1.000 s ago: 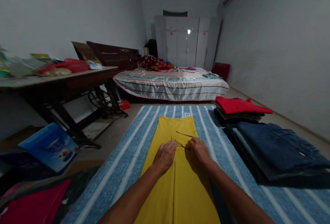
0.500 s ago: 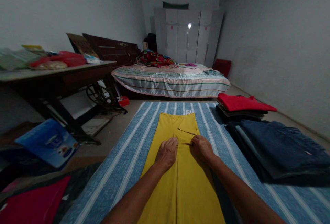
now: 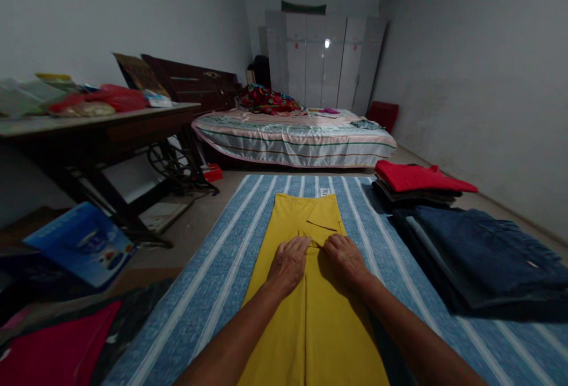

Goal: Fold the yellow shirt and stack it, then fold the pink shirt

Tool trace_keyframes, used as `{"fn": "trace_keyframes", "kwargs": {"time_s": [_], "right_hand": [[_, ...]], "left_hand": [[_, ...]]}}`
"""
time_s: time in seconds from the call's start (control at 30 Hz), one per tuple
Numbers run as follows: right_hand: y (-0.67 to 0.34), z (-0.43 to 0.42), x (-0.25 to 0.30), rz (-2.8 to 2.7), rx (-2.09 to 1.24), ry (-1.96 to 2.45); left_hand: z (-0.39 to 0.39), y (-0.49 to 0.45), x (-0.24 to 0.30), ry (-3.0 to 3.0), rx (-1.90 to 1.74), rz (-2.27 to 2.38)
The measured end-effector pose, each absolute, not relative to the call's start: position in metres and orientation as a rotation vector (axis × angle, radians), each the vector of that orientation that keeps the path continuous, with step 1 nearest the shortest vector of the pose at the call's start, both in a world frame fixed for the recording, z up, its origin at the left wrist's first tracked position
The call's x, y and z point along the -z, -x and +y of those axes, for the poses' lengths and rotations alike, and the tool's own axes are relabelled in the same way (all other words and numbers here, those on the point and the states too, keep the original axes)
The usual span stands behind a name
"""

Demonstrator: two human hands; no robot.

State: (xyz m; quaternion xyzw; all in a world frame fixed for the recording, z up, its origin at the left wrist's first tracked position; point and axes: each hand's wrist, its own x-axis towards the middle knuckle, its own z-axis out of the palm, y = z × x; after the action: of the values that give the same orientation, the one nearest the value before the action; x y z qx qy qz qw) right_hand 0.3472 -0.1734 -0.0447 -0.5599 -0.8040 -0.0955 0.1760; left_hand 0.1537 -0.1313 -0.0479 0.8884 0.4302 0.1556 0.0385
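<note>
Yellow trousers (image 3: 341, 327) lie lengthwise on a blue-and-white striped cloth, their waist at the far end and a slanted pocket seam at the upper right. My left hand (image 3: 289, 261) rests palm down on them near the crotch, its fingers laid on the fabric. Just across from it, my right hand (image 3: 346, 259) also lies on the trousers, fingers bent slightly and touching the cloth. A small crease runs between the two sets of fingertips. The undersides of both hands are hidden.
Folded jeans (image 3: 479, 256) are stacked on the right, with a red garment (image 3: 417, 177) topping another pile behind. A sewing-machine table (image 3: 155, 115) stands left, above a blue package (image 3: 84, 244). Pink fabric (image 3: 62, 344) lies lower left. A bed (image 3: 293, 143) is beyond.
My right hand has moved left from the trousers' right edge toward my left hand. My left fingers have shifted slightly right. The trousers have stayed in place.
</note>
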Motion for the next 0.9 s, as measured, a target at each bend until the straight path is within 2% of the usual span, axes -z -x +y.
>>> {"fn": "trace_keyframes", "kwargs": {"time_s": [0.17,0.4,0.9], "right_hand": [[-0.348,-0.171,0.045,-2.286,0.251,1.613],[-0.346,-0.173,0.054,-1.953,0.114,1.742],[-0.338,-0.166,0.060,-1.685,-0.073,1.810]], "left_hand": [[-0.133,-0.155,0.045,-2.754,-0.402,1.356],[-0.132,-0.154,0.048,-2.806,-0.423,1.327],[-0.132,-0.154,0.049,-2.818,-0.431,1.336]]}}
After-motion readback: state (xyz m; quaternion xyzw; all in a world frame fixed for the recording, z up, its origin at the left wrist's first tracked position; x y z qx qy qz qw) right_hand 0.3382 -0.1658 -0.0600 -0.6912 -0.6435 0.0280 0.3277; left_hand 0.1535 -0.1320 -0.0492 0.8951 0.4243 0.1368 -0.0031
